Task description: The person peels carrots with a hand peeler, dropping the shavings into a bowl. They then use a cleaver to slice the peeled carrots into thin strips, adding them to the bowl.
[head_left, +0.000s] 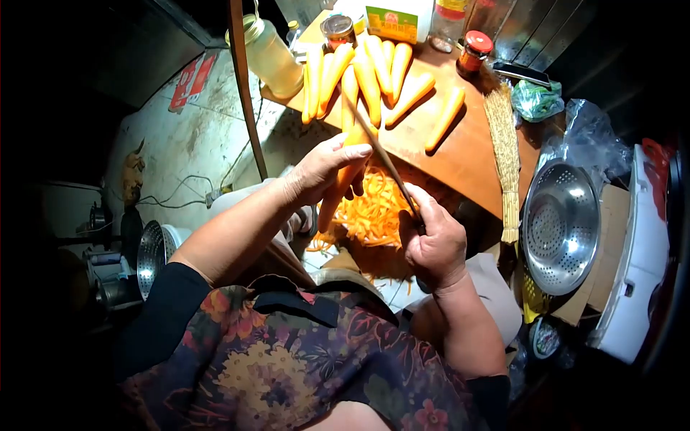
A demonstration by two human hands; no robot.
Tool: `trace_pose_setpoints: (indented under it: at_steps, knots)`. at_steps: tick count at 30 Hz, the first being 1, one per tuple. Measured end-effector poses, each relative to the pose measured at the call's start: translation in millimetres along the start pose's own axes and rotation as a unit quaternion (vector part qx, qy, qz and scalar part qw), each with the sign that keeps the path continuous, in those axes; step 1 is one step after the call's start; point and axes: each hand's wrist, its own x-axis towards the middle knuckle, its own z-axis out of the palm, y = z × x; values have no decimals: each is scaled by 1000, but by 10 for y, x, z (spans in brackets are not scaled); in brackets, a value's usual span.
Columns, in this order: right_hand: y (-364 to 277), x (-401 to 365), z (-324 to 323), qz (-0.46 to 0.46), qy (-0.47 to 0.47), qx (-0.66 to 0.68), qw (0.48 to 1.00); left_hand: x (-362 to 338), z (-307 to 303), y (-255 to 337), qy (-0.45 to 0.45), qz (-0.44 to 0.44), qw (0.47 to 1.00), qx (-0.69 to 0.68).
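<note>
My left hand (329, 167) is closed around an orange carrot (335, 200), held at a slant with its narrow end down towards me. In my right hand (437, 241) is the handle of a knife (388, 164), its long dark blade seen nearly edge-on. The blade runs up and left, overlapping the carrot's upper end in this view. Below both hands lies a heap of orange carrot strips (370, 212). Several whole carrots (369, 80) rest on the wooden table (471, 169) ahead, most bunched at its left side.
A large glass jar (277, 61) stands at the table's left corner, a red-lidded jar (474, 54) at the back. A straw brush (503, 154) lies along the right edge. Further right are a metal colander (562, 226) and a white foam box (624, 262).
</note>
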Motion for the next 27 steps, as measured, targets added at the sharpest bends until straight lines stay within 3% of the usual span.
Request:
trace_pose_setpoints:
  at_steps: [2,4,6,9,16,18,19,22,27]
  knots:
    - [-86,-33,9,-12,-32,-30,999,17,-64,-169,18,34,999,6]
    - [-127,-45,14,-15,-48,-50,997,-59,-132,-152,24,-23,998,51]
    - [-119,-53,52,-19,-65,-68,995,-116,-117,-186,39,21,994,101]
    - [-77,-49,141,-83,-42,-90,992,-100,-205,-284,77,-40,978,191]
    - [-83,-32,138,-33,-100,-118,987,-56,-370,-431,-1,31,984,176]
    - [-69,-41,149,-24,-106,-116,987,-15,-319,-387,44,-49,966,250]
    - [-60,-50,158,-21,-107,-116,987,-22,-322,-384,21,-17,961,275]
    - [-12,-110,194,-4,-114,-121,986,-21,-253,-335,34,-49,930,363]
    - [191,-446,259,49,-153,-104,981,-227,-70,-279,55,-84,958,269]
